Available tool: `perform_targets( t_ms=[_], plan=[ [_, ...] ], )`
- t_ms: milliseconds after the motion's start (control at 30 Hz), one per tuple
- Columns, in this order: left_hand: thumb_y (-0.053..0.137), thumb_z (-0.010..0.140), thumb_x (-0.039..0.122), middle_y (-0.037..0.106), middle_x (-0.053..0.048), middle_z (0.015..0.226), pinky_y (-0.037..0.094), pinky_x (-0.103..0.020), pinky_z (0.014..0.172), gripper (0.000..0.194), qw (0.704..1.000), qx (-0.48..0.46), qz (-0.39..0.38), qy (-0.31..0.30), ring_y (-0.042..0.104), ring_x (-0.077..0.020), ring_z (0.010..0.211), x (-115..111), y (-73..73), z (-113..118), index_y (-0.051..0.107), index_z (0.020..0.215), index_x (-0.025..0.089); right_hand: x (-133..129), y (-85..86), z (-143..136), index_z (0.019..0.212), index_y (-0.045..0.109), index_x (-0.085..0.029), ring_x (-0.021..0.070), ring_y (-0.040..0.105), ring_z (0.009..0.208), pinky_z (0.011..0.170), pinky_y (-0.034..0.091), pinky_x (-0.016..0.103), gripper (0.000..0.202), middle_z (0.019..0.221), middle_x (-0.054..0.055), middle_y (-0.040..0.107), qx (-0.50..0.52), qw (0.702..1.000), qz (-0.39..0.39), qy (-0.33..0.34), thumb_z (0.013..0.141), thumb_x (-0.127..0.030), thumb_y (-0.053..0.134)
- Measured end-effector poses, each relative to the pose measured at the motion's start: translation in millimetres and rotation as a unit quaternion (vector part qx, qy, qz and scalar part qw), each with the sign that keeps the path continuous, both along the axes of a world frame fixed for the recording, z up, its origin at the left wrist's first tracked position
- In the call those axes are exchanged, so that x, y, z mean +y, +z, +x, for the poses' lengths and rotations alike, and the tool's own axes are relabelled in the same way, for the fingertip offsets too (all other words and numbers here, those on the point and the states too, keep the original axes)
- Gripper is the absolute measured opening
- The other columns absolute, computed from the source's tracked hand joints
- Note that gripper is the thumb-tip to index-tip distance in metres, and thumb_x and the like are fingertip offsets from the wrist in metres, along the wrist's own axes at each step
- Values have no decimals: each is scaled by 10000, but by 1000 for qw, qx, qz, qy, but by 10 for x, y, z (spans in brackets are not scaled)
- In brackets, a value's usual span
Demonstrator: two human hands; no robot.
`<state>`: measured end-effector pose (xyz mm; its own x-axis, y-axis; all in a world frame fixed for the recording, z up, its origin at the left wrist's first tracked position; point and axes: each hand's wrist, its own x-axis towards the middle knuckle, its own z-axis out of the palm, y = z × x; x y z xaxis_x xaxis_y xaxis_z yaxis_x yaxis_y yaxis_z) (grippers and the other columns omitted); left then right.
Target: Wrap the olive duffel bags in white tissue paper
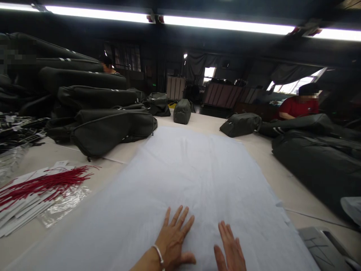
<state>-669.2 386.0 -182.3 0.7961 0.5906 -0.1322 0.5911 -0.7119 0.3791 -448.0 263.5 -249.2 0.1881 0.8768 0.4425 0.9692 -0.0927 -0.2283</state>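
Thin, creased white sheet, left hand spread wide on it, right hand open, fingers together, contact unclear, tabletop strip between right edge and dark bag

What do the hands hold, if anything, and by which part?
Nothing is held: the left hand and right hand are open over the white sheet.

A factory workshop, by the look of it: dark bags heap up along a broad pale bench, with stacked tags and red cords at one side. Strip lights run overhead, and a co-worker in red is among the bags at right.
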Motion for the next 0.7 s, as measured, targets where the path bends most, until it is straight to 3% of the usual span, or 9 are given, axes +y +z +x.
perform_targets(
  t_ms=[67,133,233,367,467,600,700],
  plan=[
    [618,755,678,79,-114,1581,58,-687,1127,992,996,23,51,68,69,-367,1451,156,-32,-163,100,1509,294,352,270,119,1520,53,-197,298,224,1416,1117,270,636,621,1545,90,233,3,1000,-18,0,988,-457,239],
    [579,820,608,105,-110,1577,56,-654,1143,882,984,66,87,138,88,-350,1453,314,-85,-350,151,1506,256,669,402,213,1509,136,-141,260,141,1441,1165,186,593,648,1560,83,190,2,999,-53,2,987,-518,208],
    [505,866,584,122,-93,1573,56,-634,1147,794,968,111,111,198,109,-335,1454,465,-159,-552,178,1500,236,980,311,288,1478,239,-80,235,116,1446,1185,146,549,720,1551,92,217,0,993,-115,-3,972,-583,137],
    [504,843,639,144,-94,1568,82,-633,1142,833,968,114,117,191,148,-346,1447,490,-215,-644,171,1497,244,1061,11,283,1467,267,-66,239,132,1444,1187,118,538,766,1549,99,217,-5,988,-152,-16,955,-612,101],
    [516,820,672,153,-95,1569,82,-630,1143,874,972,107,122,172,163,-355,1442,488,-207,-710,151,1498,258,1001,-70,287,1467,274,-70,245,127,1445,1186,102,540,774,1552,98,210,-1,989,-149,-15,949,-617,97],
    [532,761,747,164,-114,1570,84,-633,1142,964,974,113,113,159,180,-375,1434,518,-43,-673,138,1498,267,1082,125,374,1479,247,-86,240,129,1444,1181,130,548,762,1552,93,218,64,986,-151,-22,950,-618,116],
    [510,719,808,120,-117,1582,79,-643,1140,1047,984,73,117,116,152,-382,1439,502,78,-359,66,1509,284,1472,448,443,1499,177,-107,215,90,1450,1187,125,524,723,1569,79,168,108,987,-118,-19,964,-591,117]
  ],
)
